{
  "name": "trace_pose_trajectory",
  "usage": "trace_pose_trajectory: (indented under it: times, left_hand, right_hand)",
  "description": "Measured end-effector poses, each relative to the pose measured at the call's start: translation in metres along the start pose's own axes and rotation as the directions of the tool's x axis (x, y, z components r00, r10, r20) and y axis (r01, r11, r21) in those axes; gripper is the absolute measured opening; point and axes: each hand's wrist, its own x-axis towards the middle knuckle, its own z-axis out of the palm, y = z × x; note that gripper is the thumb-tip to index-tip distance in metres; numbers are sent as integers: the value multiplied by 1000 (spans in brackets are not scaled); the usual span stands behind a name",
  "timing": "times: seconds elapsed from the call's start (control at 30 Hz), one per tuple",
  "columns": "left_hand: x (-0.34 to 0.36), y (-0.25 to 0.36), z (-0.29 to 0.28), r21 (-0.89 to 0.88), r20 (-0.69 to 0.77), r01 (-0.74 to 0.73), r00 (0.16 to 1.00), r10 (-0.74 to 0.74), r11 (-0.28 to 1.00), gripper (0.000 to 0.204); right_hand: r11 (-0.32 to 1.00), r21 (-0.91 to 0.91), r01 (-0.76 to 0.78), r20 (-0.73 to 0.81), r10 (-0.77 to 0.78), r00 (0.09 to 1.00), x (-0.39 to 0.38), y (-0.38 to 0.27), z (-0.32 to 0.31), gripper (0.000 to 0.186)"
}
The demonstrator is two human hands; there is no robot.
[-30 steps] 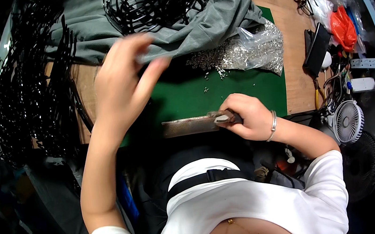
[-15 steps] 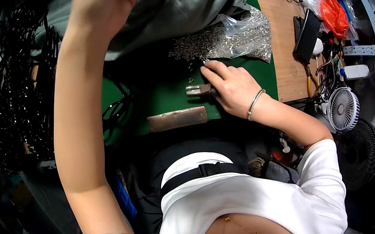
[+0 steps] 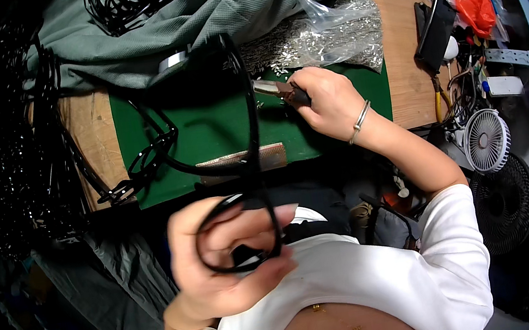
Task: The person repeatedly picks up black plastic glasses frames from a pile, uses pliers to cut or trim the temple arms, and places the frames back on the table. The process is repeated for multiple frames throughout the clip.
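My left hand (image 3: 192, 274), drawn back near my body, has its fingers curled on a thin glossy black strap (image 3: 250, 120). One end of the strap makes a loop around the fingers, and the rest rises over the green mat (image 3: 207, 132). My right hand (image 3: 329, 99) is wrapped round a pair of pliers (image 3: 273, 88), whose metal jaws point left, close to the strap. A few small silver metal pieces (image 3: 280, 69) lie by the jaws, next to a larger heap partly under a clear plastic bag (image 3: 321, 34).
Bundled black straps (image 3: 16, 157) hang at the left, and grey cloth (image 3: 131, 65) covers the back. A flat textured bar (image 3: 273, 156) lies at the mat's front edge. A phone (image 3: 434, 32), a red plastic bag (image 3: 474, 7) and a white fan (image 3: 486, 140) stand to the right.
My left hand has come back from the far side toward my body, bringing the black strap. My right hand has closed round the pliers, their jaws now farther forward, its fingertips off the metal pieces.
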Motion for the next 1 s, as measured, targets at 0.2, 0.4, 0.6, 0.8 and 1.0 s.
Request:
trace_pose_trajectory:
  times: [0.2, 0.4, 0.6, 0.8, 1.0]
  left_hand:
    - [-3, -39, 13, 244, -100, -99, 987, 126, 965, 88]
    - [7, -47, 10, 166, -16, -211, 976, 216, 963, 101]
    - [32, -49, 20, 103, -72, -228, 969, 236, 968, 95]
    - [45, -58, 45, 320, -199, -214, 937, 287, 923, 88]
    - [48, -64, 50, 426, -184, -274, 907, 379, 862, 85]
  right_hand:
    - [998, -54, -36, 84, 40, 996, 5, -3, -5, 16]
    - [982, 122, -143, 48, 138, 989, 3, -4, -13, 17]
    - [691, 676, -258, 146, 219, 965, -41, -46, -46, 13]
    - [739, 674, -6, -132, 128, 983, -61, -60, -33, 12]
    - [330, 923, -196, 99, 289, 952, -62, -59, -33, 16]
